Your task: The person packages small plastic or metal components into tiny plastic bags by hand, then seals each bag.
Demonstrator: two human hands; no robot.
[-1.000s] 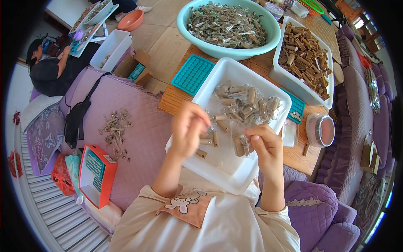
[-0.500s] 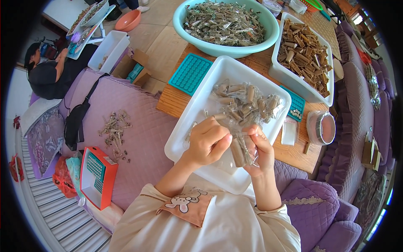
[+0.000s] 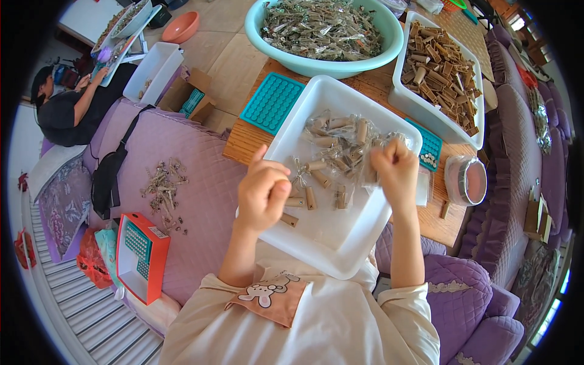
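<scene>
- Left hand (image 3: 263, 193), nine o'clock of the white tray (image 3: 350, 243): now parted from the right hand (image 3: 389, 159); fingers loosely spread, apparently empty.
- At three o'clock: right fingertips together, seemingly pinching a clear packet (image 3: 369, 173), brought from five o'clock to the heaped packets (image 3: 342, 160).

The white tray (image 3: 304, 234) is open at its near end, but bagged tubes (image 3: 340, 139) crowd its middle and a basin (image 3: 322, 67) stands beyond.

Wooden table (image 3: 240, 146) before me; purple quilted seat (image 3: 213, 170) at my left, purple sofa (image 3: 508, 182) along my right. Beyond, I see tan tiled floor (image 3: 224, 61), bright window (image 3: 517, 24) upper right
</scene>
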